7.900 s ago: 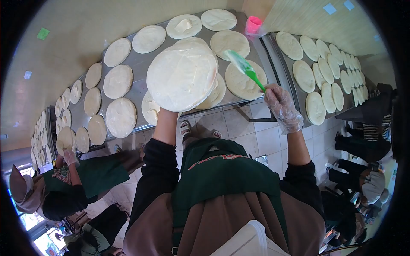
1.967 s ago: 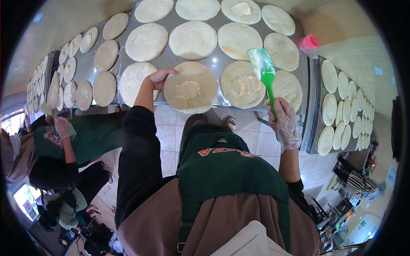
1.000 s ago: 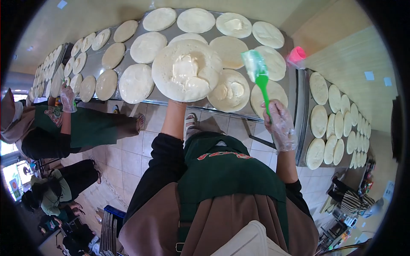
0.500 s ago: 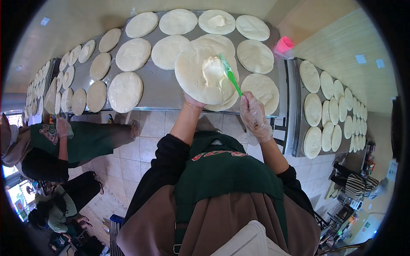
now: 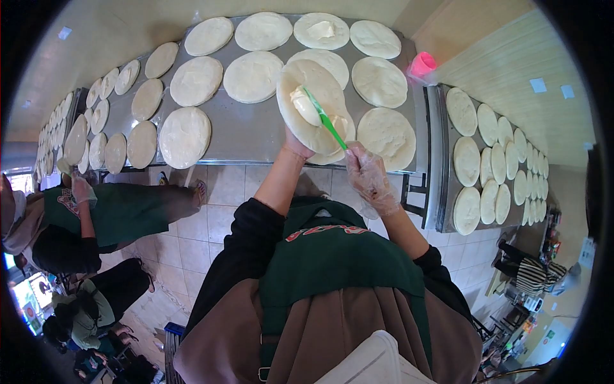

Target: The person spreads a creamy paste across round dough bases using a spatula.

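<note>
While left hand [image 5: 297,144], fingers hidden, supports flatbread [image 5: 326,96], right grip [image 5: 371,176] clamped on green spatula [image 5: 332,129]

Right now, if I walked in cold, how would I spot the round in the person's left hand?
Find the long grey table set with pale rounds, then its near edge before the green apron. There the left hand holds one round up at a tilt. Unlike its neighbours lying flat on the table, it is raised, with a green spatula against it.
</note>
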`<state>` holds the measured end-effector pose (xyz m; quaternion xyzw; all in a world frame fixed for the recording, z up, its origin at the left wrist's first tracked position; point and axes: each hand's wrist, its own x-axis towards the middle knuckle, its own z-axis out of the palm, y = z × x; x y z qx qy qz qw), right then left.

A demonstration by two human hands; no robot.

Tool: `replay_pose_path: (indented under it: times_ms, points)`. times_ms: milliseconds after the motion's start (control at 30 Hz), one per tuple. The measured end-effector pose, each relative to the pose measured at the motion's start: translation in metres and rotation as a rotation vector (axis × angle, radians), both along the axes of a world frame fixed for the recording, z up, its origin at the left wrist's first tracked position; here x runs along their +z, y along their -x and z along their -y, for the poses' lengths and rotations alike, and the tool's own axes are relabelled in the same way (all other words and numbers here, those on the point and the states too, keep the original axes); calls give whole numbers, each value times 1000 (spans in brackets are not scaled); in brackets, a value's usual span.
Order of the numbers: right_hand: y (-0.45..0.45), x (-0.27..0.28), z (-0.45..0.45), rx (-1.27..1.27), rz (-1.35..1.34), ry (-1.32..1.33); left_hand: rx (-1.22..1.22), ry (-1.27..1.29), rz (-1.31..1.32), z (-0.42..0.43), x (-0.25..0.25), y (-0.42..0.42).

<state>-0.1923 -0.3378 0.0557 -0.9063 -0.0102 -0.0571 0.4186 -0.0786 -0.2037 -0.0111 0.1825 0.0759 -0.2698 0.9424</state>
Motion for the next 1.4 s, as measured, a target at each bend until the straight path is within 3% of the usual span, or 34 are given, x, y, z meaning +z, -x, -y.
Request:
replay_pose_path:
  times_ms: [267,333,367,433,500,667,733,833,1000,1067,1133,1233,1400]
  points:
    - [9,-14,0,62,-18,-136,-27,140,6,-1,-24,-7]
    - [14,-21,-1,60,-275,-502,-40,205,7,0,-31,-5]
    - [16,-21,1,59,-277,-503,-54,259,26,1,-35,-4]
    - [18,-7,3,58,-660,-958,-70,312,41,1,-50,-4]
    - [20,12,7,25,-709,-984,-97,625,99,0,-60,-5]
    - [20,12,33,-74,-694,-1090,51,426,-29,-7,-52,-4]
    - [16,11,45,-156,-613,-1031,165,223,58,-8,-53,-7]
    - [9,10,54,-279,-593,-967,220,354,44,-11,-56,-9]
    - [4,-19,52,-329,-445,-754,135,245,48,-1,-64,-7]
    - [1,-42,47,-305,-22,-45,124,196,-5,7,-56,-4]
    - [0,-27,33,-321,-36,6,-1,375,37,13,-23,2]
    - [1,-16,18,-302,-4,78,-115,512,73,22,-26,6]
    - [3,-7,12,-174,-3,93,-162,413,104,27,-26,3]
